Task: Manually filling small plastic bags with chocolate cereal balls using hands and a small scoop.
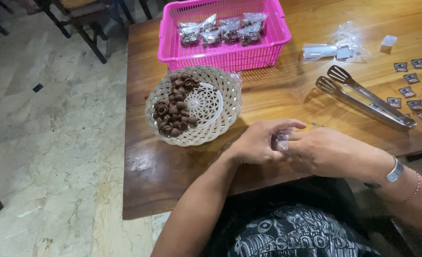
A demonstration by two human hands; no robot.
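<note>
Your dark printed shirt [296, 233] fills the bottom edge, and just beyond it your two hands meet over the near edge of the wooden table [277, 95]. Your left hand [258, 143] and right hand [327, 152] are closed together around a small clear plastic packet [281, 141], each grip pinching it so that only a sliver shows between the fingers; what it contains cannot be made out. Judging by its look, the packet is light, thin, soft and slippery, so it likely crumples easily and is best held by its edges or corners with the fingertips. To the left of your hands sits a round cream woven plate [220, 114] heaped on its left half with small brown ring-shaped snacks [175, 107]. Behind it stands a pink plastic basket [220, 54] holding several filled clear packets [223, 29]. Further right lie a few loose clear bags [337, 47], then a pair of metal tongs [363, 97] resting slantwise on the table, and at the far right rows of small dark labels [418, 90]. A silver bangle [394, 171] circles your right wrist.
</note>
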